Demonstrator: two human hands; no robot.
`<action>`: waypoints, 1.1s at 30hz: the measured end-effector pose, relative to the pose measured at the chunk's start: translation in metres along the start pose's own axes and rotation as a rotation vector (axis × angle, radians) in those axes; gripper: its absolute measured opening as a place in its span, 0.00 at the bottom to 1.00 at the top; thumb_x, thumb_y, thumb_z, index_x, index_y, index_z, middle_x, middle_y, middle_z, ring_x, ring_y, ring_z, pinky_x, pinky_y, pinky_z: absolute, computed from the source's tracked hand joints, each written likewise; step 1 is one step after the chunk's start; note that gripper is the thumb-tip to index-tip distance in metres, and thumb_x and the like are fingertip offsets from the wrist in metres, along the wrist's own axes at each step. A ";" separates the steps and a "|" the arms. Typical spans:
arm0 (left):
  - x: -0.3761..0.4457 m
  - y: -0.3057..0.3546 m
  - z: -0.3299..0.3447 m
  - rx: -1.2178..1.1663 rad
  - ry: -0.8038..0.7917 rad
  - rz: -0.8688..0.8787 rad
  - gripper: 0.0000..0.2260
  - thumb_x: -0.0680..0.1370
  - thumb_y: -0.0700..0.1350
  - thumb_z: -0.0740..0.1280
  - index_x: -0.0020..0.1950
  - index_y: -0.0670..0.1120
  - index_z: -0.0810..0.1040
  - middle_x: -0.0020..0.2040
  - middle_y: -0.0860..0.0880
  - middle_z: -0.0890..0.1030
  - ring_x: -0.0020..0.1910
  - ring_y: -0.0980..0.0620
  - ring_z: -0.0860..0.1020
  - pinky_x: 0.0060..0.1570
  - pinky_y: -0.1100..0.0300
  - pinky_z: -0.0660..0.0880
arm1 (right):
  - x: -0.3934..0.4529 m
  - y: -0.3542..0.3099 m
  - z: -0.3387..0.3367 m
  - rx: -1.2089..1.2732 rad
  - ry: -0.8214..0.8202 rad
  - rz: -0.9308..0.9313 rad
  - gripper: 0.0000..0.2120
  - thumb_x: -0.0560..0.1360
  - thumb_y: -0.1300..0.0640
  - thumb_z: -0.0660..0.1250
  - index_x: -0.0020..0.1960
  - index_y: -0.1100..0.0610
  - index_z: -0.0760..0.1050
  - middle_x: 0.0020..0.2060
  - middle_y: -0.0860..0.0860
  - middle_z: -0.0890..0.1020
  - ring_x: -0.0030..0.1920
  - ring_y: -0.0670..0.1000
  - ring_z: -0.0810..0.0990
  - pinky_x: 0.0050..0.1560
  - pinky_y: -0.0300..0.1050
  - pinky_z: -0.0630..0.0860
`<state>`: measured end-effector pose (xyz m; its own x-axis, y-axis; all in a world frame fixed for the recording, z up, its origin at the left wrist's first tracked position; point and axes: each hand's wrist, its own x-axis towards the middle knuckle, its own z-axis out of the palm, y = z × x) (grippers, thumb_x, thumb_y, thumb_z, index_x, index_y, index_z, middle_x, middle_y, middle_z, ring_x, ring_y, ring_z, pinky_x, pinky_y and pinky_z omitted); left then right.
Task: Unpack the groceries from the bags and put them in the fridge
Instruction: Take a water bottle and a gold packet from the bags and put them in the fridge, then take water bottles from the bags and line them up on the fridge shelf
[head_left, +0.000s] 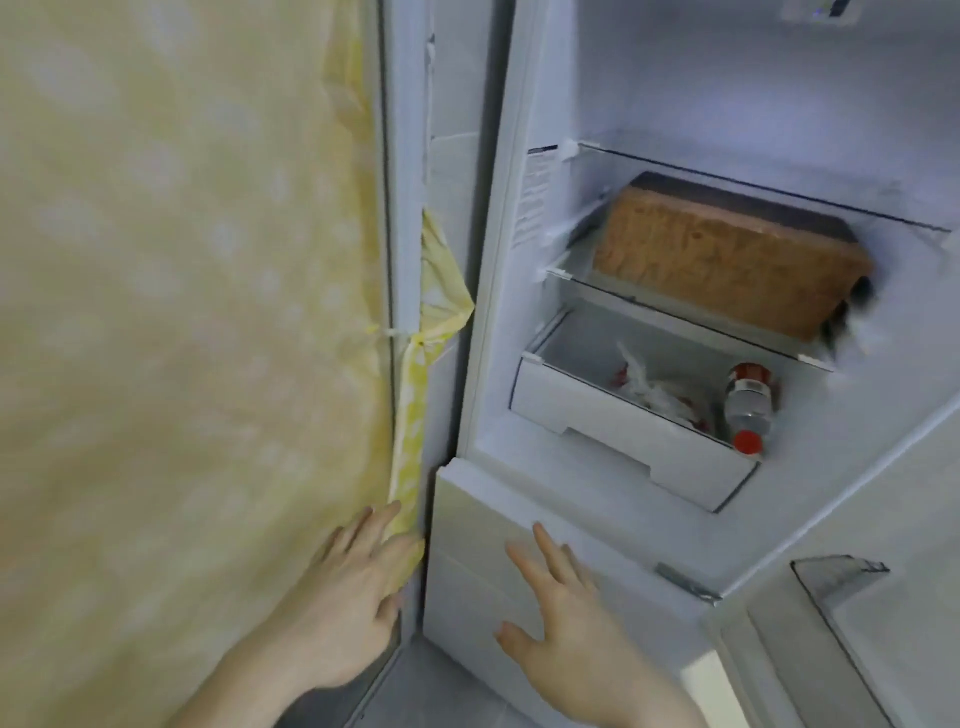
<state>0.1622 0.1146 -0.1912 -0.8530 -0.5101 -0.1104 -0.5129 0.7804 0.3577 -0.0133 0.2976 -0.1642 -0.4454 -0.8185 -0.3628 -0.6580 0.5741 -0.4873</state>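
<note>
The white fridge (498, 322) stands open on the right. A loaf of brown bread (727, 260) in a clear bag lies on its lower glass shelf. Below it the open white drawer (613, 441) holds a crumpled plastic bag (649, 389) and a bottle with a red cap and red label (750, 405). My left hand (348, 597) rests with spread fingers on a yellow patterned cloth. My right hand (566, 629) hovers open, fingers apart, in front of the closed freezer door (467, 519). Both hands hold nothing.
A yellow cloth (182, 312) with pale dots covers a tall surface on the left, its edge bunched at the fridge side. The open fridge door with a clear door bin (836, 577) is at the lower right. Grey floor (415, 686) shows between my arms.
</note>
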 end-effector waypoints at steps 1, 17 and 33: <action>-0.018 -0.001 0.004 0.007 -0.014 -0.066 0.27 0.83 0.49 0.58 0.82 0.58 0.53 0.83 0.54 0.41 0.83 0.48 0.42 0.81 0.55 0.44 | 0.004 -0.003 0.009 -0.016 -0.017 -0.048 0.37 0.81 0.42 0.64 0.83 0.40 0.48 0.82 0.42 0.36 0.83 0.54 0.38 0.82 0.51 0.48; -0.353 -0.013 0.041 -0.005 0.129 -0.932 0.30 0.84 0.54 0.58 0.83 0.58 0.46 0.80 0.56 0.30 0.82 0.45 0.36 0.80 0.46 0.40 | -0.062 -0.168 0.144 -0.319 -0.483 -0.782 0.33 0.83 0.45 0.61 0.83 0.40 0.48 0.82 0.43 0.37 0.83 0.55 0.39 0.82 0.51 0.47; -0.687 0.077 0.097 -0.144 0.420 -1.586 0.36 0.79 0.52 0.63 0.83 0.58 0.49 0.74 0.56 0.26 0.81 0.46 0.34 0.70 0.57 0.30 | -0.286 -0.332 0.369 -0.463 -0.891 -1.512 0.27 0.78 0.37 0.62 0.68 0.24 0.49 0.77 0.33 0.41 0.83 0.46 0.51 0.77 0.39 0.59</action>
<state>0.6994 0.5604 -0.1781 0.5787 -0.7925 -0.1925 -0.7615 -0.6096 0.2203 0.5564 0.3491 -0.1921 0.9508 -0.2268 -0.2113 -0.3088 -0.7508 -0.5839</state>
